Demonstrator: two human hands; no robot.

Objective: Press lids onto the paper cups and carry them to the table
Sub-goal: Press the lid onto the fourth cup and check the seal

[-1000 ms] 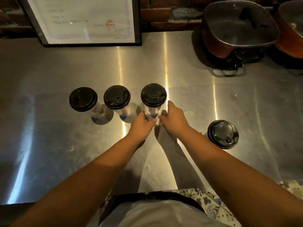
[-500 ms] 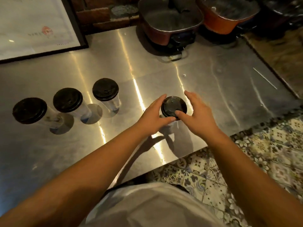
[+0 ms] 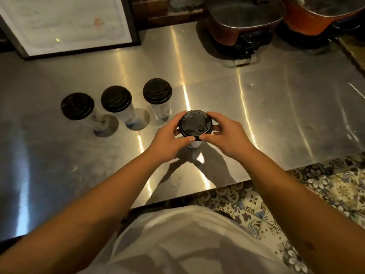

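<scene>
A white paper cup with a black lid (image 3: 195,125) stands on the steel counter (image 3: 276,115) near its front edge. My left hand (image 3: 167,140) grips it from the left and my right hand (image 3: 227,133) from the right, fingers curled round the lid's rim, thumbs at the near side. Most of the cup's body is hidden below the lid and my hands. To the left, three more lidded cups stand in a row: the far-left cup (image 3: 77,106), the middle cup (image 3: 116,98) and the right cup (image 3: 157,90).
A framed document (image 3: 65,24) leans at the back left. Two red-brown electric pots (image 3: 243,18) (image 3: 320,14) sit at the back right. The counter's front edge runs just behind my hands, with patterned floor tiles (image 3: 296,194) beyond it to the right.
My hands left the third cup in the row and moved right to the fourth cup. Both hands now close round its lid, and the view has swung back to the left.
</scene>
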